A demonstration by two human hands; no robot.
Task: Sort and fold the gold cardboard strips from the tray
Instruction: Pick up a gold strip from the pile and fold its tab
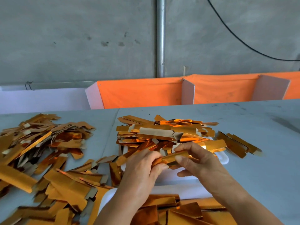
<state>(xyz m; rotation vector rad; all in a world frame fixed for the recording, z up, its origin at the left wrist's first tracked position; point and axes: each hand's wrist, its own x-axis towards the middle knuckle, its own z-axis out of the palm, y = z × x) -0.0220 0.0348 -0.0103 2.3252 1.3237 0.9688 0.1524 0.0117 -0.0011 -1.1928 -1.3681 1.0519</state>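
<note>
Gold card lay everywhere on the table (243,120) when we looked down, which told us the job was well begun but far from over. We had one strip (174,159) between our hands just in front of us, at about 6 o'clock from the tray (224,158). Our left hand (142,169) was closed on its left end, thumb on top and fingers curled under. Our right hand (196,161) pinched the right part with thumb and forefinger, the other fingers loose beneath. The strip looked partly creased along its length, so we judged the fold to be in progress, not finished.

At 12 o'clock from our hands sat the tray's heap (164,133), still thick with jumbled strips, foil up on some and plain grey card up on others. That, we judged, was the work left. At 9 o'clock a wide pile (40,143) sprawled across the table, and many pieces there showed a lengthwise crease, so we took them for done ones, though we could not tell for every piece. At 6 o'clock, close to our body, a second white tray (105,200) held more gold pieces; whether those were folded we could not tell. A few strays (238,145) lay at 3 o'clock of the heap, beside the tray.
</note>
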